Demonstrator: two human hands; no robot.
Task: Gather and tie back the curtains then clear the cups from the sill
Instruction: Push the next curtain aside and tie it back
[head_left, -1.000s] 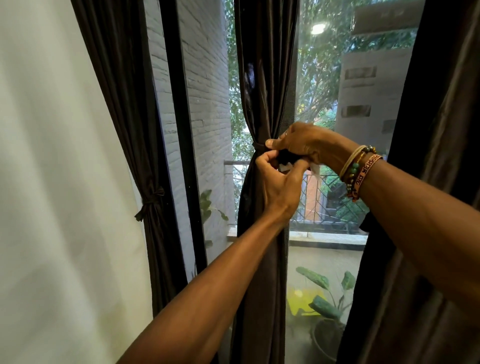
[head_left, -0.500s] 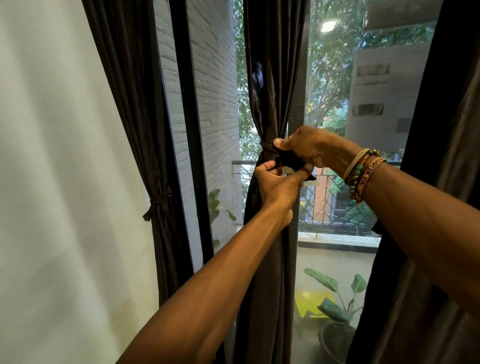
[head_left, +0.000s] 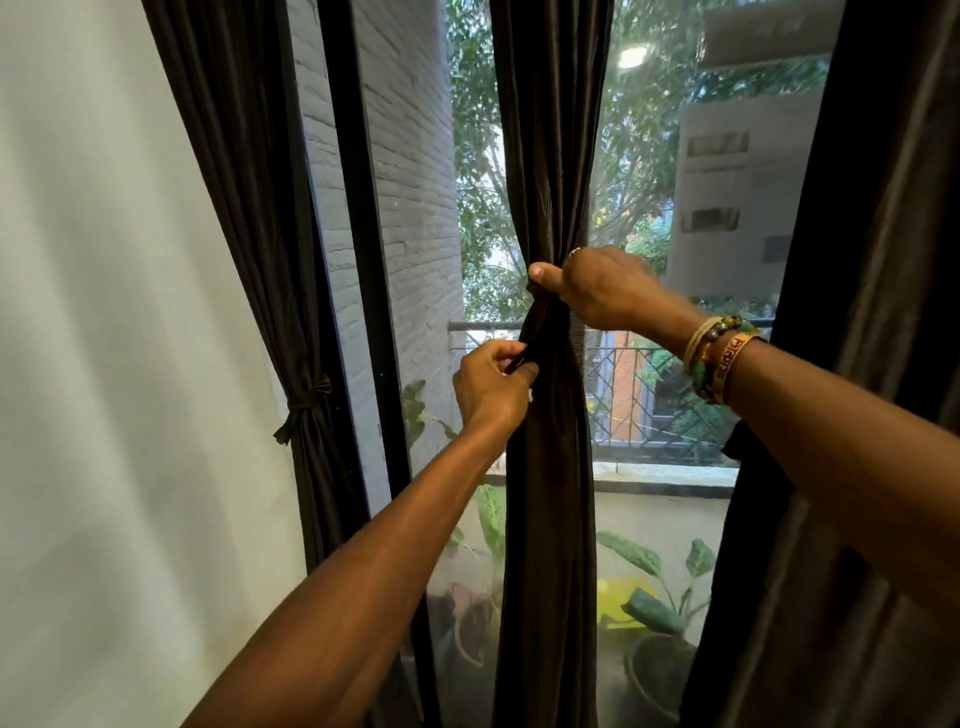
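Observation:
A dark brown middle curtain (head_left: 548, 156) hangs gathered in front of the window. My right hand (head_left: 602, 288) grips the gathered cloth at its waist, thumb pointing left over the tie band. Lower and to the left, my left hand (head_left: 491, 387) pinches the loose end of the dark tie band (head_left: 522, 356). A left curtain (head_left: 249, 208) hangs tied back with a knotted band (head_left: 306, 402). A third dark curtain (head_left: 857, 467) hangs loose at the right, behind my right forearm. No cups or sill are in view.
A black window frame post (head_left: 363, 260) stands between the left and middle curtains. Through the glass are a white brick wall (head_left: 410, 182), a balcony railing (head_left: 649, 395) and potted plants (head_left: 654, 613). A pale wall (head_left: 104, 364) fills the left side.
My hands have come apart: the left one dropped down and left with the band's end, while the right one stayed at the curtain's waist. The view shifted slightly left.

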